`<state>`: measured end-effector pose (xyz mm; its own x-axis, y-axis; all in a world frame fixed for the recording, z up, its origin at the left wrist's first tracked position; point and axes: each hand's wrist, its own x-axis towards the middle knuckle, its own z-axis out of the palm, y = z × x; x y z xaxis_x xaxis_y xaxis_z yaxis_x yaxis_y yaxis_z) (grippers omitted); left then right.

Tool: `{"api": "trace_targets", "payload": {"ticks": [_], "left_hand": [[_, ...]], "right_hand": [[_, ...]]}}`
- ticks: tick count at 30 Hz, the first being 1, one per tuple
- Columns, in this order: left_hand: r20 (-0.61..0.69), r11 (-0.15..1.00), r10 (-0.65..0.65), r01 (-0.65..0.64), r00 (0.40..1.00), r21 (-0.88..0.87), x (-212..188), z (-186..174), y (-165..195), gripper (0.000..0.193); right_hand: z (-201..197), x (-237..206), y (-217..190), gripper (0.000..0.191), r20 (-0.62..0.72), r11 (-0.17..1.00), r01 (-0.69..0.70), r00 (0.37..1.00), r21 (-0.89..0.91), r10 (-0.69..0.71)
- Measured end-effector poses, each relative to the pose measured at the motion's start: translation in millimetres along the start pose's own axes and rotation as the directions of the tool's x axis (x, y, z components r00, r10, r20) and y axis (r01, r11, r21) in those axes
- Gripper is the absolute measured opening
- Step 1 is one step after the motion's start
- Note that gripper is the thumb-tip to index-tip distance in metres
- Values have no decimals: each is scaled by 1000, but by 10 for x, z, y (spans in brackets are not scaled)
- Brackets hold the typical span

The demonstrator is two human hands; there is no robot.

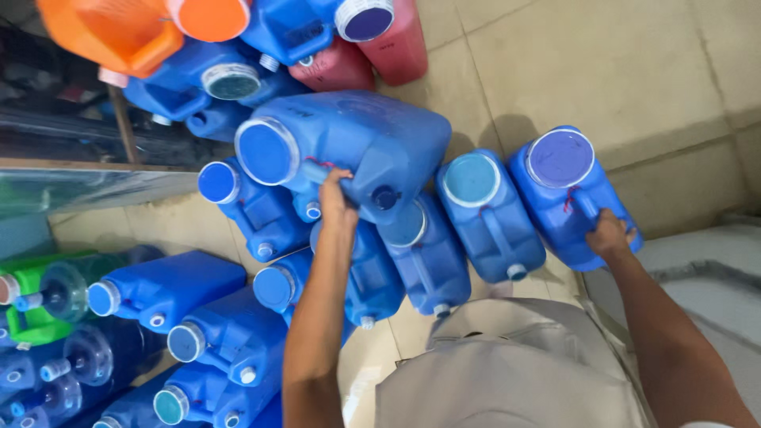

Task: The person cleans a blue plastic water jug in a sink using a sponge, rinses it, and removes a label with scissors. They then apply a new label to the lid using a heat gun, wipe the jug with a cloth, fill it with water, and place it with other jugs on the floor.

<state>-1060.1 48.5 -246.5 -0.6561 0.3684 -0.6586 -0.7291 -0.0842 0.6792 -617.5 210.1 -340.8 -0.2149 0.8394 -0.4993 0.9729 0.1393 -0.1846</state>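
Jerrycan [357, 143] atop jerrycan row [444, 238]

The orange container [119, 32] is cut off by the top edge, its upper part unseen

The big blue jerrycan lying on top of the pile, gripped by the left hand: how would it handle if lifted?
The big blue jerrycan looks rigid moulded plastic, so it should hold its shape. The left hand grips its handle alone, suggesting it is light, perhaps empty. Resting tilted on other cans, it may slide.
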Motion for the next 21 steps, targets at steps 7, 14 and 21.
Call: {"api": "trace_targets", "payload": {"ticks": [7, 14, 21], "left_hand": [[143, 950, 275, -292, 951, 115, -1377, -333, 778, 8], [509, 934, 150, -290, 848, 207, -3540, -125, 1644, 15], [960, 890, -3, -437, 280, 131, -5296, 502, 1781, 7]], "right_hand": [[-591, -672, -321, 53, -261, 768, 594, 801, 239, -538], [-1919, -2672, -95, 50, -276, 662, 678, 735, 321, -619], [-2581, -4625, 1854, 41, -557, 754, 494, 804, 432, -208]]}}
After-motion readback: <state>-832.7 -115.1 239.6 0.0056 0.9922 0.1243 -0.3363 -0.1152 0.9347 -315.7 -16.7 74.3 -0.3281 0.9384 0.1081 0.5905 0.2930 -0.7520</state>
